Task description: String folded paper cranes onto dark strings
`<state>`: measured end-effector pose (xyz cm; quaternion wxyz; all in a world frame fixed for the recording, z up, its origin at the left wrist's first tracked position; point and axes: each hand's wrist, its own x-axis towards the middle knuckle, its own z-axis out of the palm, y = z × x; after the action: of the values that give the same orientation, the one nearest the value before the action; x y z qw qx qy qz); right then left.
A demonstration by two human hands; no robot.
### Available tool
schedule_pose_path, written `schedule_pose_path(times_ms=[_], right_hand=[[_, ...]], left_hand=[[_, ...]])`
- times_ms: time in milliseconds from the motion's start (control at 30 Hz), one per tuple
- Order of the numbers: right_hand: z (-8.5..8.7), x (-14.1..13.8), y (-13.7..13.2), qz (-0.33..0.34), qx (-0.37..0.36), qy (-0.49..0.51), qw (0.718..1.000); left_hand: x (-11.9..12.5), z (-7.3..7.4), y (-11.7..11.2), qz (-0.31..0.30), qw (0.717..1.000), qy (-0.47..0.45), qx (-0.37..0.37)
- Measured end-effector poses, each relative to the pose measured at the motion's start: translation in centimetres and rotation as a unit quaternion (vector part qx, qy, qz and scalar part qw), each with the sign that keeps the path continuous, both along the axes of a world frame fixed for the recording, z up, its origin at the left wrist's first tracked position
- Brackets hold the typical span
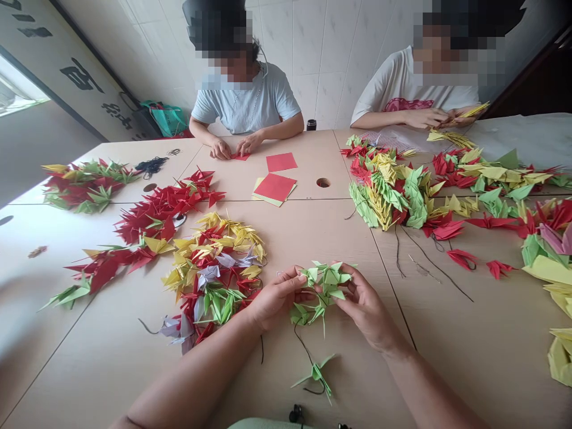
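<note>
Both my hands hold a bunch of light green folded paper cranes (328, 280) threaded on a dark string. My left hand (279, 298) grips the bunch from the left, fingers closed on its edge. From the right, my right hand (364, 307) pinches the other side, with some fingers hidden behind the paper. The string (302, 344) runs down from the bunch to a single green crane (316, 372) lying on the table. Just left of my left hand lies a pile of yellow, red, lilac and green cranes (223, 262).
Red crane strings (152, 208) lie at left, and mixed strings (388, 185) at right. Across the table (304, 226), one person's hand (250, 143) touches red paper near loose red squares (276, 187). Another person's hands (429, 118) hold yellow folded paper. A needle-like piece (422, 267) lies at right.
</note>
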<state>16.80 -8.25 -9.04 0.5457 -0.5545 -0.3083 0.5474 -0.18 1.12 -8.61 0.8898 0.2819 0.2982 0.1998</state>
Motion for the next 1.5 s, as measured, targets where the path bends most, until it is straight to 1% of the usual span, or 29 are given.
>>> schedule_pose_path(times_ms=[167,267,333,400,500,600,833,967,1067,1133,1200,1300,1400,1500], right_hand=[[0.6,0.0,-0.2,0.015,0.004,0.033,0.999],[0.8,0.3,-0.2,0.032,-0.003,0.075,0.997],[0.9,0.7,-0.1,0.027,-0.009,0.107,0.994],[0.8,1.0,0.0,0.007,-0.015,0.125,0.992],[0.6,1.1,0.2,-0.018,-0.022,0.12,0.992],[0.6,1.2,0.1,-0.027,-0.02,0.111,0.993],[0.3,1.5,0.0,-0.007,-0.013,0.093,0.996],[0.0,1.4,0.1,0.004,0.006,0.025,1.0],[0.1,1.3,0.0,0.02,0.032,-0.065,0.997],[0.2,1.0,-0.2,0.038,0.054,-0.138,0.988],[0.1,0.7,-0.3,0.053,0.078,-0.215,0.972],[-0.5,0.1,-0.2,0.07,0.105,-0.319,0.939],[-1.2,0.1,0.1,0.077,0.122,-0.395,0.907],[-1.3,0.8,0.2,0.059,0.132,-0.453,0.88]], left_hand=[[0.0,-0.2,0.1,-0.009,1.0,-0.02,-0.023],[-0.1,-0.3,0.2,0.001,0.999,-0.024,-0.027],[-0.1,-0.4,0.3,0.012,0.999,-0.024,-0.026],[-0.1,-0.4,0.4,0.016,0.999,-0.024,-0.028],[0.0,-0.3,0.3,0.009,0.999,-0.021,-0.036],[0.0,-0.2,0.3,0.001,0.999,-0.013,-0.04],[0.1,-0.3,0.2,0.016,1.0,0.001,-0.026],[0.1,-0.2,0.0,0.016,1.0,-0.001,-0.026],[0.1,-0.1,0.0,0.019,1.0,0.001,-0.025],[0.1,-0.1,0.1,0.022,0.999,0.003,-0.024],[0.1,-0.2,0.1,0.024,0.999,0.005,-0.022],[0.0,-0.2,0.2,0.025,0.999,0.01,-0.019],[0.0,-0.3,0.2,0.026,0.999,0.019,-0.013],[0.1,-0.5,0.3,0.035,0.999,0.031,0.002]])
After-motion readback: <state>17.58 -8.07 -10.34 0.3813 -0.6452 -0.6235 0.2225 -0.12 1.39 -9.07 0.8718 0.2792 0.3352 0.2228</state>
